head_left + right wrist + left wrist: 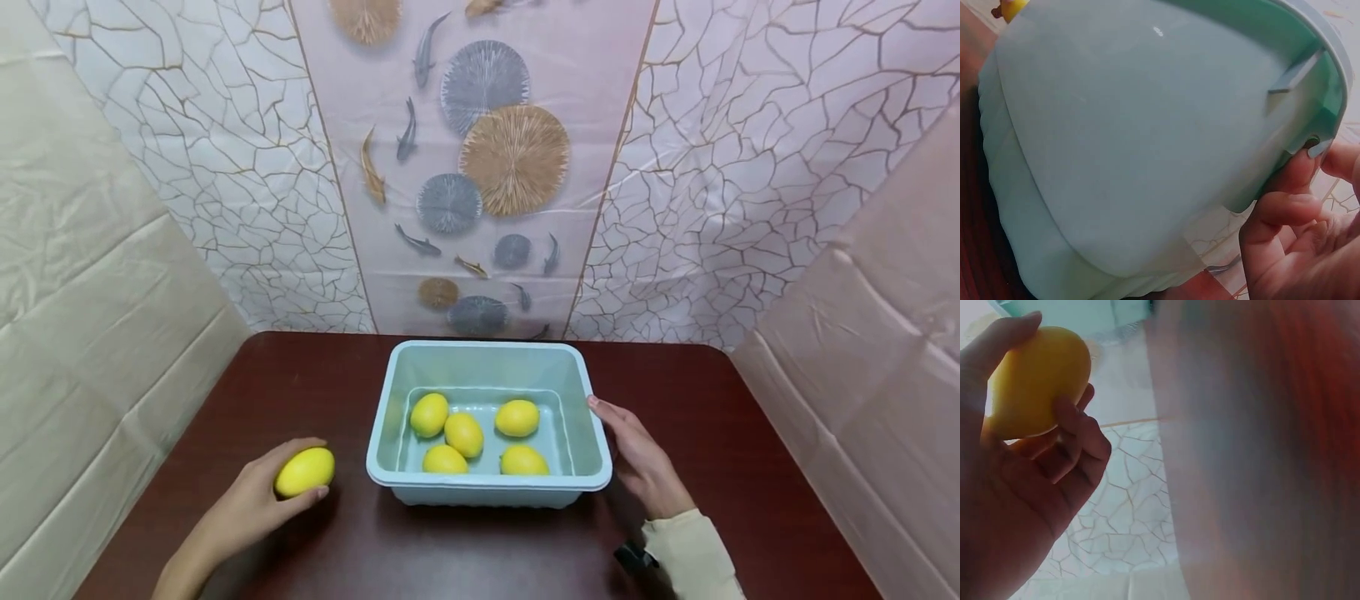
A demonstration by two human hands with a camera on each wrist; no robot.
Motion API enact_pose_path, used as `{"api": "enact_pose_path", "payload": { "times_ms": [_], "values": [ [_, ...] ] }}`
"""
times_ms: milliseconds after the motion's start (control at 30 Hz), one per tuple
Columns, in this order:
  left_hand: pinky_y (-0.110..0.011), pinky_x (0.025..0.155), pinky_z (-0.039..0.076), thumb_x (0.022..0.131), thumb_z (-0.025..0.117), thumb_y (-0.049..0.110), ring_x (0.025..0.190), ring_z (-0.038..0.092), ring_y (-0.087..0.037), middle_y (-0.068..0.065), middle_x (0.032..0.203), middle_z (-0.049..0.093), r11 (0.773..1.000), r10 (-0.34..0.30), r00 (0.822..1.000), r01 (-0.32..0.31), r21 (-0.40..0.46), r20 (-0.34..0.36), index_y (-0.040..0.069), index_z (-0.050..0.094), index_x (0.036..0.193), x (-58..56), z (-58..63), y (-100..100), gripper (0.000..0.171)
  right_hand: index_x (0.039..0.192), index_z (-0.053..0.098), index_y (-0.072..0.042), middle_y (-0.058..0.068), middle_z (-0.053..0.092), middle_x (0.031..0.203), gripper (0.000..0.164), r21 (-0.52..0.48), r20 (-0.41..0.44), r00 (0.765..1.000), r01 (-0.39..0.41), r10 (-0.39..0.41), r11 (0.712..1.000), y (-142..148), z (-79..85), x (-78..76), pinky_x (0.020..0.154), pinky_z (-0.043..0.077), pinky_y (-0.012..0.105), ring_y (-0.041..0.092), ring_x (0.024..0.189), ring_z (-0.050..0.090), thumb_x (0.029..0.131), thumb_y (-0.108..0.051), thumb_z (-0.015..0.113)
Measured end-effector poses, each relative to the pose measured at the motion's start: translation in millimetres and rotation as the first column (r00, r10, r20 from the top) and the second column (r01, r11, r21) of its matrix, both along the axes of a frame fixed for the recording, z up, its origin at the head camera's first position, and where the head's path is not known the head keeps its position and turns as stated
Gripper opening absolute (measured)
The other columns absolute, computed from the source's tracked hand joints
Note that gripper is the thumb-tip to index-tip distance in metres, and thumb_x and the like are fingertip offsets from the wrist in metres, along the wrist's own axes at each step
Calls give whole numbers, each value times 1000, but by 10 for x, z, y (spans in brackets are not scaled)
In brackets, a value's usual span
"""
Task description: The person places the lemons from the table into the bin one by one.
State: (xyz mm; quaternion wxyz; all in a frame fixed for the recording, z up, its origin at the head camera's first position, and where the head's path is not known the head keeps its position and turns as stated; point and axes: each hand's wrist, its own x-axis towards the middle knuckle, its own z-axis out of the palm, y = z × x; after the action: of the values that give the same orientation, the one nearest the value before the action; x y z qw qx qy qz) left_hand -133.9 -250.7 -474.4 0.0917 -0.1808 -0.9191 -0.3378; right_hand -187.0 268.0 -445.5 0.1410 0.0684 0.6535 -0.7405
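Observation:
A yellow lemon (306,472) is held in my left hand (251,504), left of the light blue plastic basin (491,481). In the left wrist view, thumb and fingers curl round this lemon (1041,381). Several more lemons lie on the basin floor, among them one lemon (517,418) toward the right and one lemon (430,415) at the back left. On the basin's right side, my right hand (647,467) grips the rim. The right wrist view has its fingertips tucked beneath the rim of the basin (1116,137), with the thumb at the outer edge.
Everything stands on a dark reddish-brown table (480,554) with rounded back corners. A patterned curtain (517,275) hangs behind it, and pale cloth walls (82,333) close off both sides. A black strap (633,557) shows at my right wrist.

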Motion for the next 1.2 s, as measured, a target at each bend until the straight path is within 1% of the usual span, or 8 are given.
{"api": "enact_pose_path", "payload": {
  "times_ms": [133, 333, 467, 600, 800, 1000, 1067, 1200],
  "values": [
    [-28, 72, 54, 89, 87, 27, 90, 62, -10, 3, 119, 70, 998, 27, 999, -25, 50, -24, 23, 62, 138, -12, 64, 77, 55, 128, 67, -7, -1, 78, 101, 40, -23, 1, 1000, 1, -1, 1000, -3, -32, 8, 78, 60, 30, 10, 90, 74, 111, -41, 54],
    [-27, 64, 52, 91, 85, 17, 79, 59, -13, -2, 108, 70, 992, 70, 996, -63, 110, -63, 22, 61, 139, 12, 188, 184, 54, 134, 64, -4, -2, 78, 103, 46, -13, -2, 1000, -17, 17, 1000, -15, -59, 8, 80, 59, 29, 10, 93, 73, 111, -42, 54],
    [-27, 64, 51, 94, 81, 14, 78, 58, -12, -3, 106, 68, 992, 67, 994, -58, 109, -81, 20, 59, 141, 25, 244, 243, 52, 137, 62, -2, -1, 77, 104, 48, 4, 5, 1000, -15, 15, 1000, -18, -61, 17, 81, 59, 29, 10, 93, 73, 111, -41, 53],
    [-26, 65, 50, 99, 75, 10, 78, 57, -11, -3, 105, 64, 991, 50, 994, -37, 126, -96, 17, 55, 145, -2, 288, 297, 50, 141, 59, 0, 0, 77, 108, 52, 1, -5, 1000, -6, 6, 1000, -12, -39, 6, 82, 59, 30, 10, 96, 73, 110, -42, 54],
    [-26, 70, 52, 105, 66, 11, 84, 58, -14, -6, 116, 60, 988, 23, 997, -11, 156, -73, 14, 48, 150, -27, 367, 345, 49, 141, 59, 1, -1, 77, 108, 52, 9, -13, 1000, -7, 8, 1000, -16, -17, -10, 83, 59, 30, 11, 97, 72, 110, -41, 55],
    [-28, 68, 52, 110, 56, 14, 79, 58, -19, -7, 104, 54, 980, 1, 1000, 3, 197, -22, 15, 42, 154, -16, 440, 364, 46, 143, 57, 1, -1, 77, 107, 54, 11, -13, 1000, -4, 4, 1000, -31, -24, -12, 82, 59, 30, 10, 95, 73, 110, -42, 54],
    [-27, 70, 52, 110, 56, 13, 82, 58, -19, -7, 108, 55, 979, 1, 1000, 5, 203, -30, 13, 43, 154, -16, 448, 383, 46, 144, 56, 2, -2, 77, 107, 55, 15, -12, 1000, -11, 11, 1000, -29, -27, -10, 82, 59, 29, 10, 96, 73, 111, -42, 54],
    [-24, 78, 52, 107, 61, 12, 97, 57, -20, -7, 127, 57, 978, 12, 998, 1, 210, -62, 13, 45, 154, -41, 468, 463, 50, 144, 55, 1, -2, 77, 107, 55, 17, -15, 1000, -8, 8, 1000, -22, -24, -9, 81, 59, 29, 10, 95, 73, 111, -43, 53]
  ]
}}
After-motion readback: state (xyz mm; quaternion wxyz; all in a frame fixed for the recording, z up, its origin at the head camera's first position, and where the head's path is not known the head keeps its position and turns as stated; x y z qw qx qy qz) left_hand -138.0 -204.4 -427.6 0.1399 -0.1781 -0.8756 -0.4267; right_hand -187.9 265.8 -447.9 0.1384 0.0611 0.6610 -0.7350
